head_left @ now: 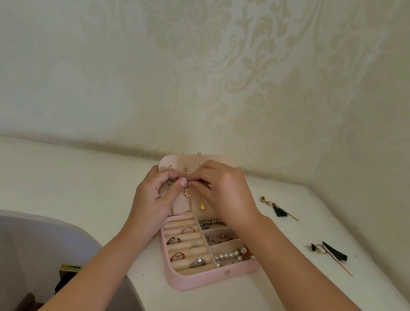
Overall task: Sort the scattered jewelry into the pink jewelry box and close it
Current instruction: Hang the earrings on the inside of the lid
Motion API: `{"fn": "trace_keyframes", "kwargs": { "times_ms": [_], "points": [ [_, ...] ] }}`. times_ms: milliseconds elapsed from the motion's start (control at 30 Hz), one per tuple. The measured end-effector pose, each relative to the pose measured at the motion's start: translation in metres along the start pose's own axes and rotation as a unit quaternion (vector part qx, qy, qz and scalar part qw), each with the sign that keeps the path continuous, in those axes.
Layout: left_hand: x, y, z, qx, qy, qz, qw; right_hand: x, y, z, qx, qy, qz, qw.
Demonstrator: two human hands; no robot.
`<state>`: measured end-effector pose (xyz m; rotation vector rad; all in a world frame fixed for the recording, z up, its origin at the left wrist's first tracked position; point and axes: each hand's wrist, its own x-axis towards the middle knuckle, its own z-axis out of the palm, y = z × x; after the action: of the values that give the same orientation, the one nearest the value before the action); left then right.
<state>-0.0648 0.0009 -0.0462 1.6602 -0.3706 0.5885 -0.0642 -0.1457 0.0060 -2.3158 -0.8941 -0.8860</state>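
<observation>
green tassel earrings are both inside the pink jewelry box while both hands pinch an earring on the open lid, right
Not quite. The head view shows the two green tassel earrings lying on the white table, to the right of the pink jewelry box, not inside it. The left hand and right hand do pinch an earring on the open lid.

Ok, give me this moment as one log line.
pink jewelry box open | left hand and right hand pinch small piece at lid | two tassel earrings on table unsorted

both forearms reach forward, left hand (pixel 153 195) and right hand (pixel 222 191) meeting, fingers (pixel 183 182) pinched.
</observation>
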Motion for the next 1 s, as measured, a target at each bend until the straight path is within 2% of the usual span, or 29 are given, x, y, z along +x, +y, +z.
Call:
{"fn": "trace_keyframes", "kwargs": {
  "times_ms": [167, 367, 500, 600, 733, 867, 1000],
  "points": [
    [0.000, 0.000, 0.001, 0.018, 0.000, -0.002, 1.000, -0.003, 0.003, 0.000, -0.014, 0.002, -0.014, 1.000],
    [0.001, -0.003, 0.002, 0.025, 0.004, 0.003, 1.000, 0.000, 0.008, -0.007, -0.004, -0.036, -0.011, 0.999],
    [0.002, -0.002, 0.002, 0.018, 0.008, -0.021, 1.000, 0.003, 0.014, -0.015, 0.006, -0.040, -0.001, 0.999],
    [0.002, -0.001, 0.002, 0.015, 0.008, -0.026, 1.000, 0.006, 0.021, -0.024, 0.010, -0.010, 0.026, 1.000],
    [0.001, 0.001, 0.003, 0.002, 0.009, -0.034, 0.999, 0.013, 0.032, -0.030, 0.034, 0.038, 0.109, 0.993],
    [0.000, 0.001, 0.004, 0.001, 0.008, -0.037, 0.999, 0.017, 0.043, -0.024, 0.075, -0.004, 0.172, 0.982],
    [0.000, 0.001, 0.003, 0.025, 0.010, -0.037, 0.999, 0.022, 0.048, -0.017, 0.111, -0.034, 0.155, 0.981]
  ]
}}
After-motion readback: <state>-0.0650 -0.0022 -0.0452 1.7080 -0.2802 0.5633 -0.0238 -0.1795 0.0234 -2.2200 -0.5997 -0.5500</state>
